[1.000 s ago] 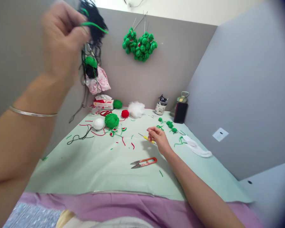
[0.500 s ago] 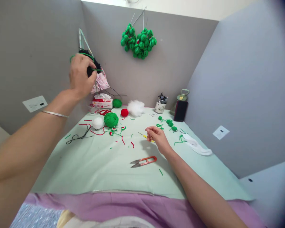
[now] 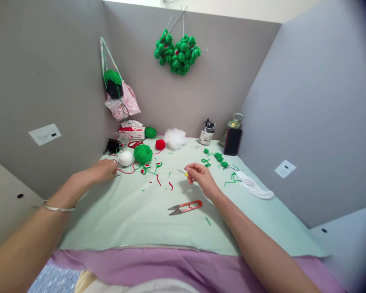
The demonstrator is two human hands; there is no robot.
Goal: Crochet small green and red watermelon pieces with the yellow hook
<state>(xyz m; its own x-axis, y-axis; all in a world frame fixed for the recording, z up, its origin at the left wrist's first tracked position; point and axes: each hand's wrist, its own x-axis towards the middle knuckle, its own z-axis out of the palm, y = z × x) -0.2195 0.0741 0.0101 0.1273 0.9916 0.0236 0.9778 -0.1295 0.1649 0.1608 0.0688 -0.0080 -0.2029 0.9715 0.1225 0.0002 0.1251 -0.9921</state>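
My right hand (image 3: 198,174) is closed around a crochet hook with a yellow handle (image 3: 186,174); its thin metal shaft points left. My left hand (image 3: 105,171) rests low over the table's left side, fingers curled down. A short dark strand shows beside its fingertips, and what lies under them is hidden. Just beyond it are a white yarn ball (image 3: 126,158) and a tangled bundle of black yarn (image 3: 112,147). A green yarn ball (image 3: 143,154) and small red-and-green crocheted pieces (image 3: 147,165) lie to its right. Orange-handled thread snips (image 3: 186,207) lie nearer to me.
A hanging bag (image 3: 126,101) with green and black yarn is on the left partition. At the back stand a tissue box (image 3: 131,132), red yarn ball (image 3: 160,144), white stuffing (image 3: 175,139), jar (image 3: 206,134) and phone (image 3: 232,142). Green crocheted pieces (image 3: 218,158) and white cloth (image 3: 253,185) lie right.
My left hand has come down from the hanging bag to the table's left side. The black yarn bundle now sits on the table and green yarn shows in the bag. My right hand has barely moved.
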